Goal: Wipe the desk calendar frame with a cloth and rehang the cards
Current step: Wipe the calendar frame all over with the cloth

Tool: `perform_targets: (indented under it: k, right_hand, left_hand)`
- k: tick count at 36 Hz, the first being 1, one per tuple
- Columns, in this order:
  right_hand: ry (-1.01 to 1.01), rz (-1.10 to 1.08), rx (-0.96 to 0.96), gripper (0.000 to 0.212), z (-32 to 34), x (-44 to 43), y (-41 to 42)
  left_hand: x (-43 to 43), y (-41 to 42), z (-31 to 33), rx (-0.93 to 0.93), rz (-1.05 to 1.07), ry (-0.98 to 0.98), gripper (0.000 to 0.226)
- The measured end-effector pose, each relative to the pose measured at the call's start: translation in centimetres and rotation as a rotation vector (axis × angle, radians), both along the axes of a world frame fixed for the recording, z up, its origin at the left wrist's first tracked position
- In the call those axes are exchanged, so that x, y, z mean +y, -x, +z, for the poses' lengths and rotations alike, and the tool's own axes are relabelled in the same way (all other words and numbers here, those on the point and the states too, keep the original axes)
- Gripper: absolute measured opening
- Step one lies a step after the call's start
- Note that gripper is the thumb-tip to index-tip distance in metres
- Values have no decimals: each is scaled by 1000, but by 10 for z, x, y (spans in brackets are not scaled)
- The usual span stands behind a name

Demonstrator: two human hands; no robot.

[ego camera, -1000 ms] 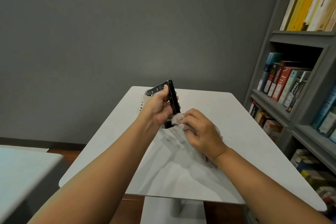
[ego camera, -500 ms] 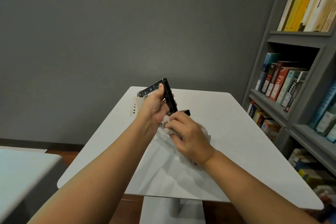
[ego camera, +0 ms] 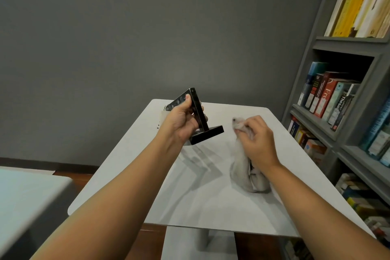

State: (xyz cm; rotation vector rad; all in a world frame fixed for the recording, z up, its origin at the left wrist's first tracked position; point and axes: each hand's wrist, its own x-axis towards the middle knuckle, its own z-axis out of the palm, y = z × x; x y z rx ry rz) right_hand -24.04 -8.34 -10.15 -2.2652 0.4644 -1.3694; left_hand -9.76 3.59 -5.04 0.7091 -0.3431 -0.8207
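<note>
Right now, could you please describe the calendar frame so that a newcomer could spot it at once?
Find the white table before the grey wall. Above its far left part, the left hand holds up the calendar frame. It is the only glossy black thing there, an upright post on a flat base, unlike the soft pale cloth beside it.

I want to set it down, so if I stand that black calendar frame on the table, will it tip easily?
Probably stiff: the black calendar frame keeps its straight edges in the left hand. Likely light, held one-handed. Its flat base suggests it stands steadily, though a push could tip it.
</note>
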Motion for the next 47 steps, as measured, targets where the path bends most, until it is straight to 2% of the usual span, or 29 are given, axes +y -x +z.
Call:
perform_targets:
  k: [5,9,14,20,30,35,39,43,47]
  right_hand:
    - [-49,83,-89,4,20,11,2]
    - [-87,159,-57,13,15,24,0]
    - [11,143,-23,4,2,38,-8]
    - [159,212,21,11,2,67,-15]
    - [247,383,276,4,-7,62,3]
    - [105,347,214,14,3,42,17]
    - [-131,247,189,39,3,30,18]
    - [-244,200,148,18,-2,21,16]
    - [-395,245,98,13,-5,16,16]
  left_hand:
    - [-1,1,0,24,-2,12,28]
    - [-3,2,0,59,-8,48,26]
    - [-7,5,-1,68,19,68,27]
    - [-12,12,6,121,67,62,30]
    - [-13,20,-17,-126,87,-95,27]
    - [-13,24,-33,-240,36,-183,19]
    - [-16,27,-50,-314,18,-292,14]
    - [-18,32,-60,-406,69,-428,18]
    - [-18,36,-63,-505,70,-528,24]
